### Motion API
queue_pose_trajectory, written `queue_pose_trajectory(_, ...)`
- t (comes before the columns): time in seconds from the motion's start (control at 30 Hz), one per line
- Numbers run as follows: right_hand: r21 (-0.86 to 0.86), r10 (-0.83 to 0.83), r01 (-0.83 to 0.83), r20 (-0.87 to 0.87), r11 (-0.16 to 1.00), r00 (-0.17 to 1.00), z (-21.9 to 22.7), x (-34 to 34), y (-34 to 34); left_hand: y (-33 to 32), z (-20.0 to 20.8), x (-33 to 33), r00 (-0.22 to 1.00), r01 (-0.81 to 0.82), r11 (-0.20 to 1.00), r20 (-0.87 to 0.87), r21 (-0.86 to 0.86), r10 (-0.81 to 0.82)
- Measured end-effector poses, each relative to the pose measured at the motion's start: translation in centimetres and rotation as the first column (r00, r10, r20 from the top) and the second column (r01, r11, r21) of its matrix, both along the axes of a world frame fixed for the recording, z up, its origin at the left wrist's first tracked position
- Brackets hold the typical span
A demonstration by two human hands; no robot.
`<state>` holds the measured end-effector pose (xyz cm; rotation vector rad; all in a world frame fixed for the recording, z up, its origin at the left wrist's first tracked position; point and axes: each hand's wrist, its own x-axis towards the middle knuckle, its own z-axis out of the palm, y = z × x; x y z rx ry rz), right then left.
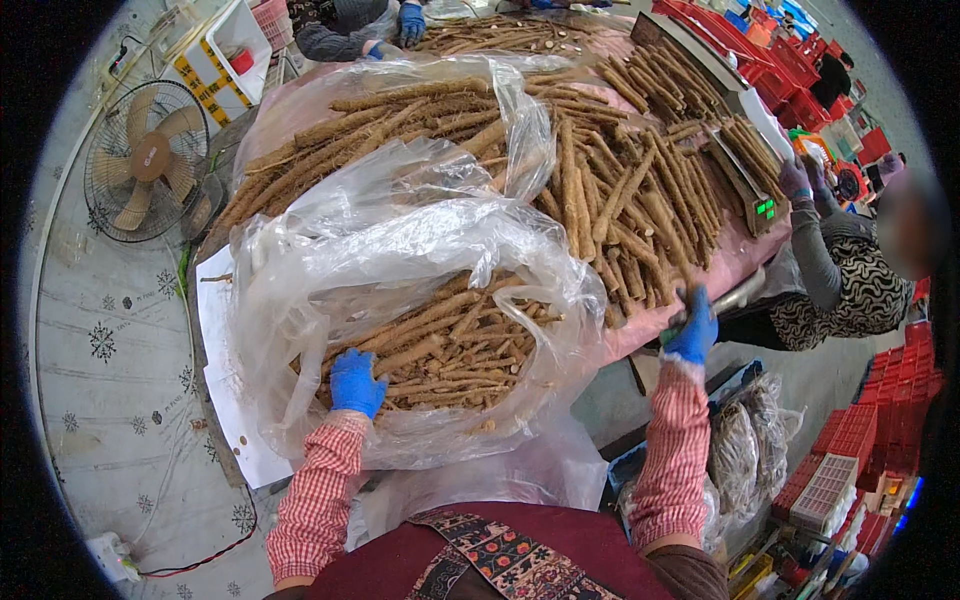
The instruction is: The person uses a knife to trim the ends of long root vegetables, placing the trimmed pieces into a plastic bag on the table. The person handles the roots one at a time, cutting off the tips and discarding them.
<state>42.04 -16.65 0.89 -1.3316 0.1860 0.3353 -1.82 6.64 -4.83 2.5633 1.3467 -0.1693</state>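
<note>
My left hand [357, 384], in a blue glove, lies on a heap of thin brown yams [455, 345] inside a large clear plastic bag [390, 235]. Its fingers look laid out over the yams, with the tips partly hidden. At the near right edge of the bigger yam pile [640, 215] is my right hand [693, 332], also blue-gloved. Motion blurs its fingers, and a dark patch shows at its palm side; whether it grips a yam is unclear. The bag's mouth stands open towards me, its folds covering part of the pile behind.
A fan [150, 160] stands left of the table. A scale [745, 185] with a green-lit display holds yams at the right, beside a co-worker [840, 260]. Another person's blue-gloved hand [411, 24] is at the far side. Red crates [895, 390] stack up at right.
</note>
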Motion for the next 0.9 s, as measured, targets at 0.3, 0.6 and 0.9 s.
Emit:
queue_pose_trajectory(0.3,-0.370,0.257,-0.108,0.381,0.923,0.888,5.0,-4.1,4.8,-2.7,6.8,0.0,0.835,0.146,0.982,0.546,-0.117,-0.059)
queue_pose_trajectory(0.6,-0.239,0.791,-0.755,0.144,0.611,0.595,7.2,-21.7,4.7,-5.6,9.6,2.8,0.771,0.322,0.940,0.608,-0.112,-0.191)
queue_pose_trajectory(0.9,-0.380,0.650,-0.535,0.324,0.755,0.688,4.1,-21.1,5.6,-7.1,9.2,2.2,0.782,0.109,0.857,0.575,-0.504,0.239)
